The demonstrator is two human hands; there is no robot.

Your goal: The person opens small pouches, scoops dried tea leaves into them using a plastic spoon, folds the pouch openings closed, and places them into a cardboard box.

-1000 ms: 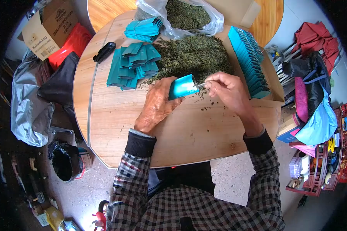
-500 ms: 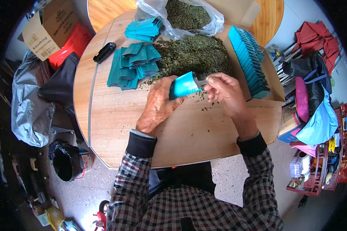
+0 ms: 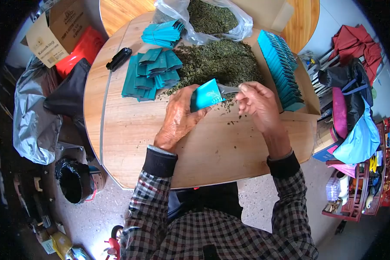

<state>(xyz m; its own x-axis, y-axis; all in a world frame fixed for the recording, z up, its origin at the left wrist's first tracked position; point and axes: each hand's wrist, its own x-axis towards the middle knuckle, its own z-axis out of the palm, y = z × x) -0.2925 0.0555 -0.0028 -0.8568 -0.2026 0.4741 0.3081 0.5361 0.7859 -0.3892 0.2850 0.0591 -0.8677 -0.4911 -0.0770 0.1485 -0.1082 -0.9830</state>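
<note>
My left hand [image 3: 180,115] is closed around a teal packet [image 3: 207,95], its mouth turned to the right. Between the thumb and fingers of my right hand [image 3: 260,102] is the handle of a grey spoon [image 3: 228,89], whose head is at the packet's mouth and partly hidden. Just beyond both hands spreads a pile of dried, dark green leaves [image 3: 223,60] on the wooden table. Several teal packets [image 3: 149,71] lie overlapped to the left of the pile, and a banded stack of flat packets [image 3: 162,34] lies behind them.
A cardboard box [image 3: 305,78] on the right holds a row of teal packets [image 3: 281,69]. At the back is a clear plastic bag [image 3: 242,31] of leaves. A black stapler-like object [image 3: 119,59] lies at the table's left edge. A black-lined bucket [image 3: 76,182] stands on the floor.
My right hand has drawn slightly right, so more of the spoon shows outside the packet. The packet has turned a little in my left hand, and its printed leaf pattern shows.
</note>
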